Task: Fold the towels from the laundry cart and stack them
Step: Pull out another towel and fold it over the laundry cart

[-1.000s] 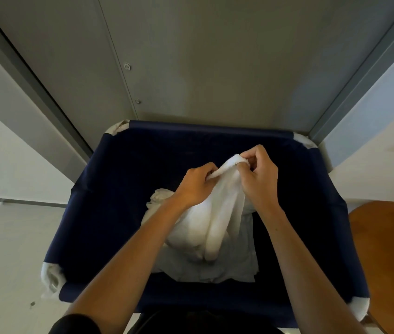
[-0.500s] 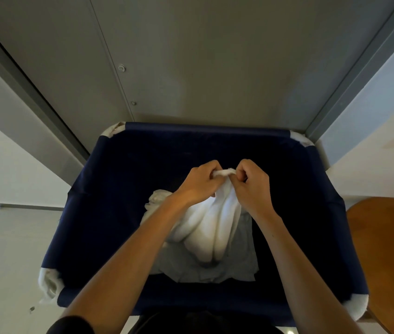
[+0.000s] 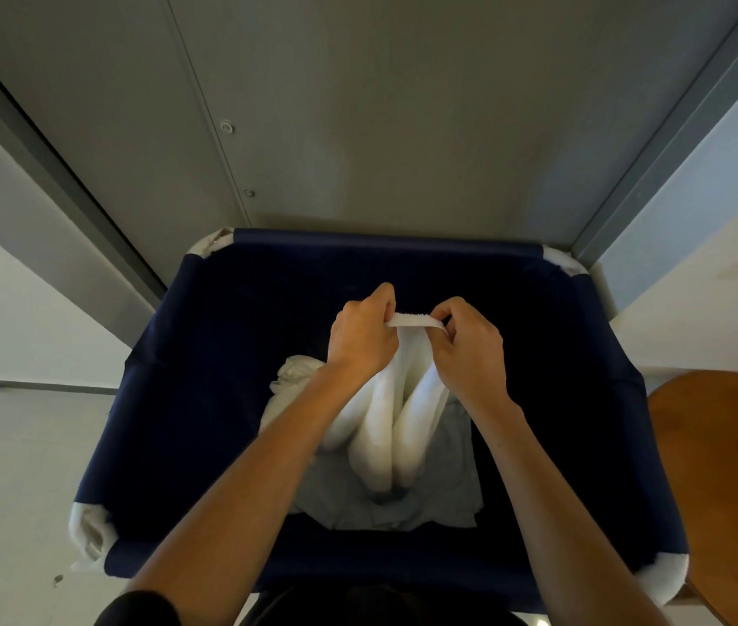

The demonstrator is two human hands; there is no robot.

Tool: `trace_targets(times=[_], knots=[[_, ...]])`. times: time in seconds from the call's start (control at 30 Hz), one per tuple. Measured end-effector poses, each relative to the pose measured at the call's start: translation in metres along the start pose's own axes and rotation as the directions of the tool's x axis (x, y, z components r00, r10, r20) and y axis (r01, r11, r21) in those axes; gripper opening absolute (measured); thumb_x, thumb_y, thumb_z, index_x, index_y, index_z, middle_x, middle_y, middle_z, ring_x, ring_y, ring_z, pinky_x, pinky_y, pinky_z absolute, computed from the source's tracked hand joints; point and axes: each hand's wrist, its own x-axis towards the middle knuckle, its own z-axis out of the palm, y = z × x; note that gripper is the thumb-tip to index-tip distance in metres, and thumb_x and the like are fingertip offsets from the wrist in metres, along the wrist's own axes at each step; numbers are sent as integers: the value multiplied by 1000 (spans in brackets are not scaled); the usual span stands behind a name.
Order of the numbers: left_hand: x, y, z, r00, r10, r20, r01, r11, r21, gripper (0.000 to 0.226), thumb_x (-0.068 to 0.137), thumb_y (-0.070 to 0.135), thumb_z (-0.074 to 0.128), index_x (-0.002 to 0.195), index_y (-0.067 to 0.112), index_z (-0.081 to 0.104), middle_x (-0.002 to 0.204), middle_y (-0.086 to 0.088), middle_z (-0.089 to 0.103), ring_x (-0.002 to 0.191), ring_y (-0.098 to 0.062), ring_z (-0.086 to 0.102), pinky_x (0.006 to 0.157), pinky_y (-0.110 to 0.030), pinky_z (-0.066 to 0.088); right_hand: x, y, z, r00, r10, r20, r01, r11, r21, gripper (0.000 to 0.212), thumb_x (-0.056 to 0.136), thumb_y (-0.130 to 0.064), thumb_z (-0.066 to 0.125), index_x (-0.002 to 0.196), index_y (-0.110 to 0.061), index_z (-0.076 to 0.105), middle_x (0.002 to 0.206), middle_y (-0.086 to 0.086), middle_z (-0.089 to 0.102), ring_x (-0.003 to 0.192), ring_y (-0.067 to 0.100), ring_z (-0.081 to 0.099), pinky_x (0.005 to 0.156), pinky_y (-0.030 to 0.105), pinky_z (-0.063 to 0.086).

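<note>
Over a navy fabric laundry cart (image 3: pixel 204 377), my left hand (image 3: pixel 360 341) and right hand (image 3: pixel 471 350) pinch the top hem of a white terry towel (image 3: pixel 385 426), fingers (image 3: pixel 453 308) curled tight on it. The towel hangs in folds at centre, crumpled pale linen (image 3: pixel 439 499) beneath it toward 6 o'clock

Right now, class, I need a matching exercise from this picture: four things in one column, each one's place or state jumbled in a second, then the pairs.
1 white terry towel
2 navy fabric laundry cart
3 round brown wooden table
4 pale grey crumpled cloth

A right of the cart
B lying on the cart's bottom
C pinched by left hand and right hand
D against the grey panel

Pairs: 1-C, 2-D, 3-A, 4-B
</note>
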Motion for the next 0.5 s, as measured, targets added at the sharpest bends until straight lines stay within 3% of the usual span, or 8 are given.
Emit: trace_targets(times=[0.07, 0.13, 0.27, 0.33, 0.4, 0.5], knots=[[-1, 1, 0, 998, 12, 68, -8, 998, -60, 17, 89, 2, 55, 89, 19, 51, 67, 0, 55, 55, -15, 53, 54, -28, 50, -1, -3, 0, 1000, 17, 14, -18, 997, 81, 3, 92, -13, 60, 89, -13, 58, 68, -13, 50, 58, 4, 50, 56, 13, 43], [-3, 3, -4, 976, 54, 209, -13, 981, -196, 23, 90, 7, 57, 108, 20, 58, 76, 1, 62, 65, -14, 63, 61, -26, 57, 0, -7, -4, 1000, 5, 28, -10, 979, 203, 7, 91, -8, 59, 89, -15, 58, 70, -14, 52, 63, 0, 54, 59, 10, 44], [-1, 4, -15, 885, 54, 463, 199, 854, -480, 30, 92, 0, 46, 111, 17, 61, 97, -8, 63, 85, -22, 70, 73, -36, 61, 4, -9, -12, 995, -63, 72, 38, 952, 304, 11, 91, -5, 57, 90, -15, 59, 80, -13, 58, 75, -4, 56, 66, 7, 44], [1, 2, -16, 887, 75, 456, 156, 880, -448, 23, 93, 3, 52, 107, 18, 62, 104, -9, 58, 88, -22, 68, 73, -33, 60, 4, -8, -13, 991, -104, 90, 71, 947, 313, 11, 91, -4, 57, 91, -14, 60, 83, -11, 60, 79, -2, 58, 69, 8, 46], [3, 0, -16, 908, 121, 401, 12, 950, -313, 16, 91, 14, 62, 107, 18, 63, 107, -3, 50, 92, -14, 61, 76, -22, 56, 4, -6, -14, 987, -127, 95, 88, 937, 339, 12, 91, -4, 56, 92, -14, 61, 86, -10, 62, 80, 0, 59, 69, 9, 46], [8, 1, -18, 915, 182, 361, -107, 970, -220, 15, 91, 22, 64, 103, 13, 61, 100, 3, 54, 87, -7, 54, 78, -19, 48, 3, -6, -14, 992, -99, 82, 59, 919, 389, 16, 91, -3, 56, 93, -18, 61, 89, -12, 62, 82, 0, 59, 69, 9, 45]])
